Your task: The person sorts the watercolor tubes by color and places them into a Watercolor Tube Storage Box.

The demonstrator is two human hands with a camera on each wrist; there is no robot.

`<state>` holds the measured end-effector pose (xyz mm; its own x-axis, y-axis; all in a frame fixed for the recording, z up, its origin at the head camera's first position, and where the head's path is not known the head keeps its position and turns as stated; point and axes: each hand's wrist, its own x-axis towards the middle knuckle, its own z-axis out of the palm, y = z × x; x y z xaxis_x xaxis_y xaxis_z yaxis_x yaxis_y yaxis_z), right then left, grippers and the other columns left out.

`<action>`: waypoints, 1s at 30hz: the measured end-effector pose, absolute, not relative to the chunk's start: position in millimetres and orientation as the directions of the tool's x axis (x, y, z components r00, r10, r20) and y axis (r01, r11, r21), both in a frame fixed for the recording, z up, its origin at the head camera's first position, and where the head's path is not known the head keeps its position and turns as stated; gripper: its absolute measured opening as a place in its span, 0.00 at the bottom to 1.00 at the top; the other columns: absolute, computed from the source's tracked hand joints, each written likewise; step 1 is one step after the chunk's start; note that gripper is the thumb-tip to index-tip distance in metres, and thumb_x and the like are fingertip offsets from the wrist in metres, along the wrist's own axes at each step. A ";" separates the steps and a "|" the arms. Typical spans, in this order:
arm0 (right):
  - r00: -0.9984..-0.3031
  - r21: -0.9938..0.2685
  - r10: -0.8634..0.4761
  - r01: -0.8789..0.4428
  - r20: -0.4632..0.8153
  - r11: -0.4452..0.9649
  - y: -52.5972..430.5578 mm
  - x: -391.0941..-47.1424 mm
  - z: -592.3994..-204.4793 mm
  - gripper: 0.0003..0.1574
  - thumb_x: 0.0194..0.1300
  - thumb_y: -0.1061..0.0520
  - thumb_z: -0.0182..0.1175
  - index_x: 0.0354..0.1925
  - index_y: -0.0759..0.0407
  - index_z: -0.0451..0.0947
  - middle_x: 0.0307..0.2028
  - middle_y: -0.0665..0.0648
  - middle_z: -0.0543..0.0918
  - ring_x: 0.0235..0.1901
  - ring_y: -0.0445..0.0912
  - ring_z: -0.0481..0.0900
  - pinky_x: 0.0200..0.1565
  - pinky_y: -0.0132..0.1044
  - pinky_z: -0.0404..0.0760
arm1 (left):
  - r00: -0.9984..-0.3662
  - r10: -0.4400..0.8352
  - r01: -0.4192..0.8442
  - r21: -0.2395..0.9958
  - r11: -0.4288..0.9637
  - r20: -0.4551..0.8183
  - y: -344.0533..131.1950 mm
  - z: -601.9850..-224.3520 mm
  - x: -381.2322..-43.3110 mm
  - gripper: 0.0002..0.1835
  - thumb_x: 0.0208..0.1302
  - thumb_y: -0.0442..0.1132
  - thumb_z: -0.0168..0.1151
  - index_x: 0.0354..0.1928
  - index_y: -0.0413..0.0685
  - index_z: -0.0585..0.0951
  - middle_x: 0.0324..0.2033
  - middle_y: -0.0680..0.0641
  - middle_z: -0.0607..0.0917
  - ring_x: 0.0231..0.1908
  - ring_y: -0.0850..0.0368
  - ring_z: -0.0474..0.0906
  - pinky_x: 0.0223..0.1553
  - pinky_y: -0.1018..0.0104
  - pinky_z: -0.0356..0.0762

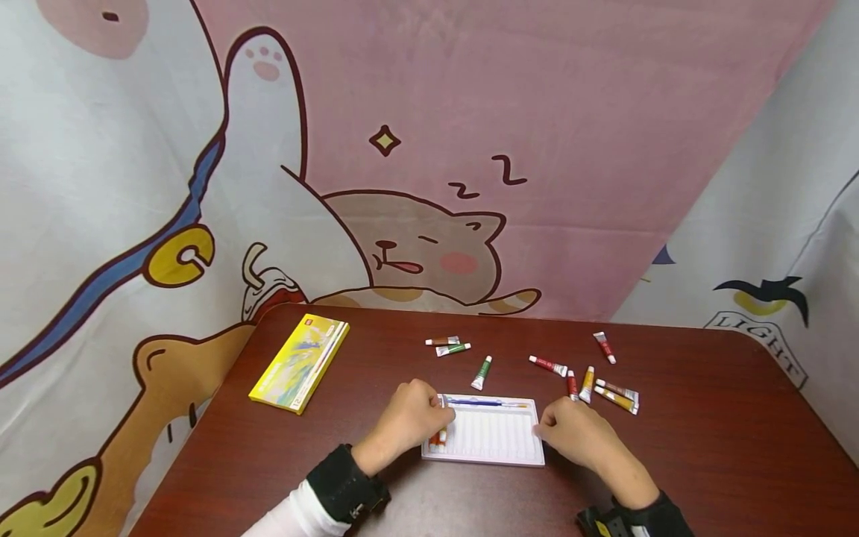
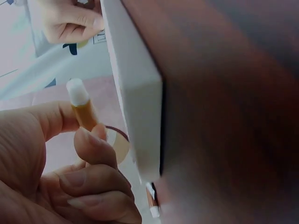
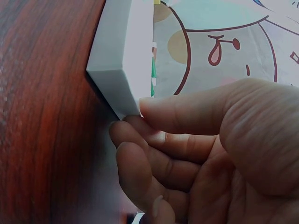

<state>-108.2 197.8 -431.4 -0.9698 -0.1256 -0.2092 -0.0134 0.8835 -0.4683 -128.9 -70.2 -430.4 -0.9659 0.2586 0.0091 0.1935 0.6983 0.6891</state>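
A white plastic tray (image 1: 496, 445) with ridged slots lies in front of me. My left hand (image 1: 409, 418) is over its left end and pinches a small ochre paint tube (image 2: 85, 112) with a white cap between thumb and index finger. Below those fingers, orange tubes (image 1: 435, 441) lie in the leftmost slots, partly hidden. A blue paintbrush (image 1: 476, 403) rests along the tray's far side. With thumb and curled fingers, my right hand (image 1: 580, 432) grips the tray's right edge, as the right wrist view shows.
A yellow paint box (image 1: 300, 363) lies at the table's left. Behind the tray are green tubes (image 1: 481, 373) and a brown tube (image 1: 442, 341). Red tubes (image 1: 548, 365) and yellow tubes (image 1: 616, 400) lie at the back right. A printed cloth (image 1: 570, 149) hangs behind the table.
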 end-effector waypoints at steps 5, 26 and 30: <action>-0.969 -0.474 -0.126 -0.010 -0.213 0.881 197.5 -108.6 -431.9 0.21 0.57 0.52 0.65 0.11 0.50 0.72 0.10 0.46 0.65 0.13 0.41 0.63 0.17 0.34 0.59 | -0.966 0.256 0.188 0.648 0.738 -0.012 -65.1 -434.1 -124.9 0.18 0.41 0.37 0.59 0.02 0.56 0.65 0.02 0.63 0.63 0.06 0.70 0.53 0.08 0.73 0.46; -0.968 -0.479 -0.129 -0.011 -0.214 0.878 198.1 -108.6 -430.8 0.19 0.56 0.52 0.65 0.12 0.51 0.73 0.11 0.48 0.67 0.14 0.42 0.64 0.17 0.35 0.61 | -0.961 0.241 0.148 0.485 0.862 -0.134 -54.1 -433.2 -123.2 0.22 0.46 0.42 0.64 0.03 0.53 0.64 0.07 0.60 0.55 0.08 0.63 0.54 0.09 0.67 0.48; -0.968 -0.480 -0.129 -0.011 -0.215 0.877 197.8 -108.7 -429.9 0.19 0.56 0.53 0.66 0.13 0.51 0.73 0.11 0.48 0.68 0.14 0.42 0.65 0.17 0.35 0.62 | -0.959 0.248 0.151 0.489 0.859 -0.139 -53.7 -432.9 -123.6 0.22 0.46 0.42 0.63 0.03 0.54 0.65 0.05 0.60 0.56 0.08 0.63 0.55 0.10 0.67 0.49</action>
<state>-108.7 197.8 -429.9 -0.9681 -0.1294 -0.2148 -0.0108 0.8773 -0.4798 -123.6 -53.7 -432.9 -0.9588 0.2475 -0.1392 0.1507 0.8590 0.4894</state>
